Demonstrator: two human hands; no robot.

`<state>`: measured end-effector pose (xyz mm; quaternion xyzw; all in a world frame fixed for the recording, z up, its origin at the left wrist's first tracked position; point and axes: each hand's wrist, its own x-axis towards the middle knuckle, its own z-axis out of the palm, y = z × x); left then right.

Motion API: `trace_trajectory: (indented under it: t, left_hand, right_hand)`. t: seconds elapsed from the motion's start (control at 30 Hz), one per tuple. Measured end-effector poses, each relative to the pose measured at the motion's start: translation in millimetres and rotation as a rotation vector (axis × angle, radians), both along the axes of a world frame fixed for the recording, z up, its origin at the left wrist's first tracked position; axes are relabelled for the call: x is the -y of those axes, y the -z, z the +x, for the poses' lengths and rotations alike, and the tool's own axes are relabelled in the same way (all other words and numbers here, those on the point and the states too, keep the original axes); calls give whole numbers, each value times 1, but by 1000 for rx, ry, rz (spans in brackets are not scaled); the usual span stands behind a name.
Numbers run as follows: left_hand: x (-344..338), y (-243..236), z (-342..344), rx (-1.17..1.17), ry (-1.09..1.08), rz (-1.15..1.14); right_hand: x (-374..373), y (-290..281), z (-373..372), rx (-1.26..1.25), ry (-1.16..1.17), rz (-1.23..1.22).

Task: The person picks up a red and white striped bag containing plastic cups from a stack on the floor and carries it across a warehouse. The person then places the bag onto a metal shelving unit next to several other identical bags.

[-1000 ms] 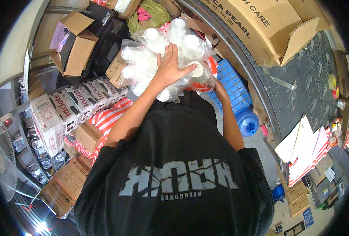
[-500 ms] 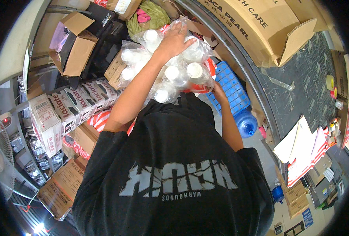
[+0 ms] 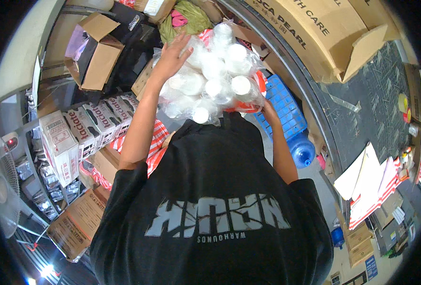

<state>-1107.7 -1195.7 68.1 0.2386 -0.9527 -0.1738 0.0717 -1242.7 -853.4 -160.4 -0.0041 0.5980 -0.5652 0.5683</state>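
A heap of white, round-ended stacks in clear plastic sleeves (image 3: 215,66) lies in front of my chest; they look like cups or lids, which I cannot tell for sure. Beneath it, a red-and-white plastic bag (image 3: 260,83) shows along the right side. My left hand (image 3: 172,56) lies on the upper left of the heap, fingers spread and not wrapped round anything. At the heap's lower right edge, my right hand (image 3: 269,114) grips the bag's rim; its fingers are partly hidden.
To the left stand a row of white printed cartons (image 3: 94,128) and an opened cardboard box (image 3: 99,52). A blue plastic crate (image 3: 286,107) and a water jug (image 3: 301,152) are on the right, below a dark worktop (image 3: 362,104) bearing a large carton (image 3: 315,35).
My left hand has moved left, from the top middle of the heap to its upper left side. The sleeved stacks have shifted slightly. My right hand stays at the bag's edge.
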Motion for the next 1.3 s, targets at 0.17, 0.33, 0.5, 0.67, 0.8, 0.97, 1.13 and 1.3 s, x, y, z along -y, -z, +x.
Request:
trace_trajectory:
  t: [0.17, 0.33, 0.5, 0.67, 0.8, 0.97, 1.13, 1.3]
  left_hand:
    - [33, -27, 47, -135, -310, 184]
    - [18, -24, 93, 51, -244, -206]
    - [-8, -5, 114, 204, -298, -154]
    - [-30, -12, 131, 32, -326, -180]
    - [-48, -5, 149, 128, -368, -83]
    - [-54, -7, 123, 46, -302, -25]
    - [-60, -5, 114, 141, -176, 11]
    - [-81, -30, 137, 133, -186, 137]
  right_hand:
    - [-2, -2, 2, 19, 36, -55]
    - [-5, -2, 0, -95, -34, -47]
    - [4, -16, 3, -20, 16, -43]
    - [-5, 6, -2, 48, 0, -49]
    - [-2, 0, -2, 58, 33, -10]
    - [-12, 16, -8, -132, -159, -63]
    - [-6, 3, -4, 13, -33, -117]
    - [-4, -5, -3, -35, -64, -46]
